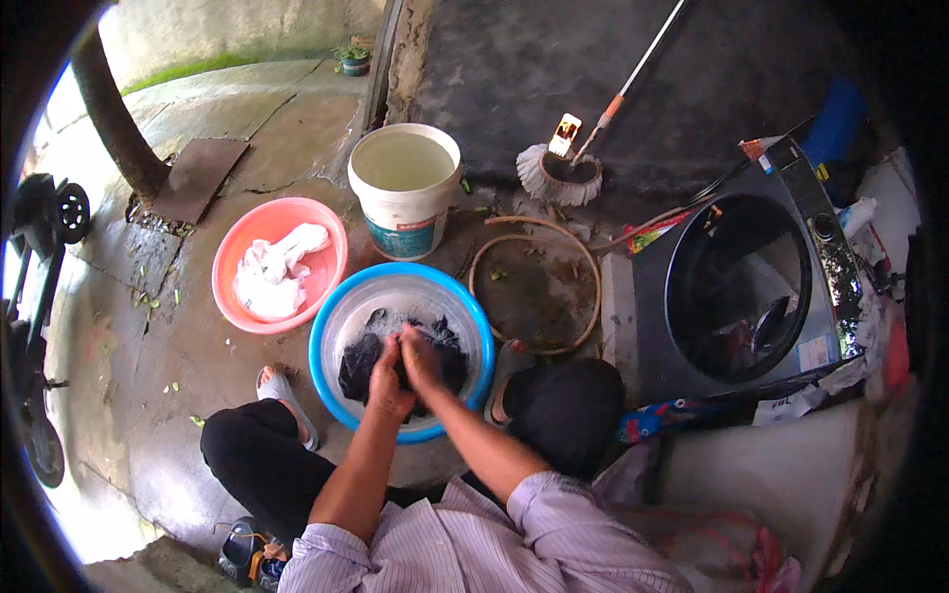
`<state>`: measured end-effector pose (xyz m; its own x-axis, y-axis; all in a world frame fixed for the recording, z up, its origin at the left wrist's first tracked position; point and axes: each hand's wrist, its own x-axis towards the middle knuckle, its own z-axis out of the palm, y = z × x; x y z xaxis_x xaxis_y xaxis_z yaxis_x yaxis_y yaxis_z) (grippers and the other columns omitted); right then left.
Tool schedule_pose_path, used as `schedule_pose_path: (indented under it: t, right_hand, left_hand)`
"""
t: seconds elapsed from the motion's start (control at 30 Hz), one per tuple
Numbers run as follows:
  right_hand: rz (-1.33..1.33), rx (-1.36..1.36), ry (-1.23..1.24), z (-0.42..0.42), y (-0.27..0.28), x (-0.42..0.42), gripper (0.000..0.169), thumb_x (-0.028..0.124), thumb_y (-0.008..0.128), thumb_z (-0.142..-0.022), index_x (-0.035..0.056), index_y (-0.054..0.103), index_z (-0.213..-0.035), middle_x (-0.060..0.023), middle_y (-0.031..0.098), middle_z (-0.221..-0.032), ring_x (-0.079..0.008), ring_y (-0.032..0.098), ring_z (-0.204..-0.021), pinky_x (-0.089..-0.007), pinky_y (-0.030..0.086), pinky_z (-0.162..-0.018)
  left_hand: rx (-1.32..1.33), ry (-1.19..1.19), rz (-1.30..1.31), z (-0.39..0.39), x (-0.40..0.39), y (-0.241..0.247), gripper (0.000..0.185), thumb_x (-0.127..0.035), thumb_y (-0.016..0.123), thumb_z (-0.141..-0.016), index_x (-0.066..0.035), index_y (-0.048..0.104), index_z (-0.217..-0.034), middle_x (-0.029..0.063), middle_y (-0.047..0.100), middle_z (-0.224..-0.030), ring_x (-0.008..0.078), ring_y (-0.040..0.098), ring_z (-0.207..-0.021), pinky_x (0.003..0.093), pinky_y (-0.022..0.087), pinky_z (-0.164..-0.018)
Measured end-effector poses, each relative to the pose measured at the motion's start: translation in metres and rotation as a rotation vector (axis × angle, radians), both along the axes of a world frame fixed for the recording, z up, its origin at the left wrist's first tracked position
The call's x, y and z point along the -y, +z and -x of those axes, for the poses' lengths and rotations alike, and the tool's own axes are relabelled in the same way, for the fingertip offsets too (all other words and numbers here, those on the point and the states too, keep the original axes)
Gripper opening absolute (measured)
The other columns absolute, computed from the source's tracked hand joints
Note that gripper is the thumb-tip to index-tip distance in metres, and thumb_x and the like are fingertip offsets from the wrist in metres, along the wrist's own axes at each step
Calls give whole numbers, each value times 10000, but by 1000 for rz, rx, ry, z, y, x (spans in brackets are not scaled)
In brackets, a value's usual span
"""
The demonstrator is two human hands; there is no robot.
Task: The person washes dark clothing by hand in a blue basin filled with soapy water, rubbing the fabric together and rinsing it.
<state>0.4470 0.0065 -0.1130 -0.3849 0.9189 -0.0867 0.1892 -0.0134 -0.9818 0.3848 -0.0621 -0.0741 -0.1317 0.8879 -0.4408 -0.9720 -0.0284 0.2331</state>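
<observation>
A blue-rimmed basin [319,356] stands on the ground between my feet. Dark wet cloth [359,368] lies bunched in it, with suds [389,320] along its far side. My left hand [387,379] and my right hand [420,357] are pressed close together over the middle of the basin. Dark fabric shows between the palms, and both hands grip it. The fingertips are partly hidden among the folds.
A pink basin [222,285] with white cloth [274,278] stands left of a water-filled bucket [404,196]. A hose [597,296] lies coiled on the right, near a front-loading washing machine [652,326]. Beyond the hose rests a mop [560,174]. Sandals [285,396] are on my feet.
</observation>
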Motion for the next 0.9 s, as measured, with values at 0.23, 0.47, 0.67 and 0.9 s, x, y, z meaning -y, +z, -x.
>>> schedule_pose_path:
  t: [0.23, 0.47, 0.67, 0.9]
  right_hand:
    - [50, -22, -12, 15, 48, 28, 541, 362, 608, -990, -31, 580, -1361, -251, 574, -1407, -360, 517, -1357, -413, 381, -1143]
    - [-295, -45, 116, 12, 32, 47, 417, 268, 537, -1005, -2, 609, -1313, -225, 604, -1367, -366, 533, -1330, -413, 376, -1149]
    - [14, 46, -61, 15, 56, 4, 534, 383, 499, -1035, 0, 546, -1405, -230, 601, -1378, -358, 536, -1329, -407, 383, -1137]
    - [32, -112, 80, 27, 50, 61, 524, 415, 492, -1036, 33, 562, -1387, -143, 591, -1397, -303, 516, -1323, -391, 386, -1116]
  left_hand:
    - [-56, 16, 49, 4, 5, -31, 541, -528, 486, -1030, -103, 558, -1357, 114, 630, -1280, 289, 608, -1142, 450, 485, -1011]
    - [-132, 156, 99, 31, -7, -9, 493, -571, 526, -1013, -138, 615, -1232, 78, 642, -1115, 246, 605, -1029, 439, 504, -920]
    - [8, 16, 59, -6, 6, -14, 433, -354, 505, -1047, -95, 559, -1390, 107, 616, -1339, 281, 577, -1223, 438, 444, -1076]
    - [-484, 287, 108, 45, -5, 24, 450, -458, 552, -1040, -59, 650, -1222, 86, 686, -1007, 185, 640, -919, 362, 530, -863]
